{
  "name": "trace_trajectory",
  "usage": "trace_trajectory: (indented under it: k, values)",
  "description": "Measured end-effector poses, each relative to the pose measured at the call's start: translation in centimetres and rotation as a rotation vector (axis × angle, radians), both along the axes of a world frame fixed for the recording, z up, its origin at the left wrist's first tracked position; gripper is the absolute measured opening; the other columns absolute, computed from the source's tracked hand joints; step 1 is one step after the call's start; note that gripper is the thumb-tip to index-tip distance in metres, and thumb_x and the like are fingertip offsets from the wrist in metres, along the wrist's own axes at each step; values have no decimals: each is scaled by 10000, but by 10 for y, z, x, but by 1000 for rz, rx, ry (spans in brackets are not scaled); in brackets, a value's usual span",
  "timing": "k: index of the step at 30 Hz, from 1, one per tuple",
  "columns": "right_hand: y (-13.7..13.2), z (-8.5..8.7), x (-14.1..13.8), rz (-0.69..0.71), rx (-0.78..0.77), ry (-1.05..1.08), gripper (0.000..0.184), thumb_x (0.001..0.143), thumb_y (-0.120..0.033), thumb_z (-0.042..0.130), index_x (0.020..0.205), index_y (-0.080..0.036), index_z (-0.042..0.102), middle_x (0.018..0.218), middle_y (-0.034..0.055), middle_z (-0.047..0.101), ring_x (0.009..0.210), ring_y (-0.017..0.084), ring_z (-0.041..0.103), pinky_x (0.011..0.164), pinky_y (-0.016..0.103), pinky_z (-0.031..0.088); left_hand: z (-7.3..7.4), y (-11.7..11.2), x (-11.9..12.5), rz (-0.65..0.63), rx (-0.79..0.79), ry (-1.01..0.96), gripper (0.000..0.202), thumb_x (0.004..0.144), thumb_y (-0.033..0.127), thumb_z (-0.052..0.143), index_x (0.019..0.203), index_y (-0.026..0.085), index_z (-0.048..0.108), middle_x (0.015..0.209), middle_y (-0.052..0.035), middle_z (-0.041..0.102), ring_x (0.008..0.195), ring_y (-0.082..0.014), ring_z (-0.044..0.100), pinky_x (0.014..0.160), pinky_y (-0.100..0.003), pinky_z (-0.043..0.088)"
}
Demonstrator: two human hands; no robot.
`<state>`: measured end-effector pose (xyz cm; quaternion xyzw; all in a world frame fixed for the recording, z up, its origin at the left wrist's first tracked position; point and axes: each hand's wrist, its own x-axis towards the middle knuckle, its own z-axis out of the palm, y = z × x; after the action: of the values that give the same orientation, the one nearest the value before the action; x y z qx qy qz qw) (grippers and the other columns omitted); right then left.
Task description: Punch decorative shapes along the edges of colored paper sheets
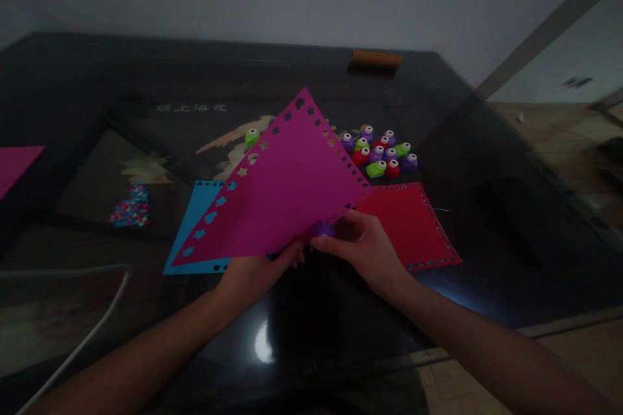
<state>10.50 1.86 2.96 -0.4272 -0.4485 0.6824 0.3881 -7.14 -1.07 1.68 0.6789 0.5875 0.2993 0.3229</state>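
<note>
A magenta sheet of paper (287,188), with small hearts, stars and other shapes cut along its edges, is raised and tilted above the table. My left hand (256,275) grips its near edge, with part of the fingers hidden beneath the sheet. At that same edge, my right hand (367,249) pinches a small purple craft punch (322,229). Whether the paper sits inside the punch's slot is hard to make out. Partly covered by the magenta sheet, a blue punched sheet (195,211) lies on the left and a red punched sheet (411,224) on the right.
Several purple, green and red craft punches (377,154) stand grouped behind the red sheet. A green punch (252,137) is apart from them. Cut-out confetti (132,206) lies left, near a white cable (104,318). A brown roll (376,58) rests at the back.
</note>
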Motion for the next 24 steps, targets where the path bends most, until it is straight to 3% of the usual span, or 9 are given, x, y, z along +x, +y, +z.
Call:
trace_trajectory:
  k: [9,24]
  values:
    - [0,0,0,-8,6,-13,281,570,-257,833,815,-212,704,809,-1,738,735,163,680,737,314,547,0,1,0,-5,65,16,276,828,325,506,580,248,600,582,41,688,581,-168,652,678,-288,527]
    - [0,0,-1,-1,-11,24,263,578,-232,830,809,-220,705,801,-12,737,726,147,679,740,303,547,1,0,1,3,37,3,290,830,332,497,570,250,596,561,39,676,568,-177,650,670,-297,525]
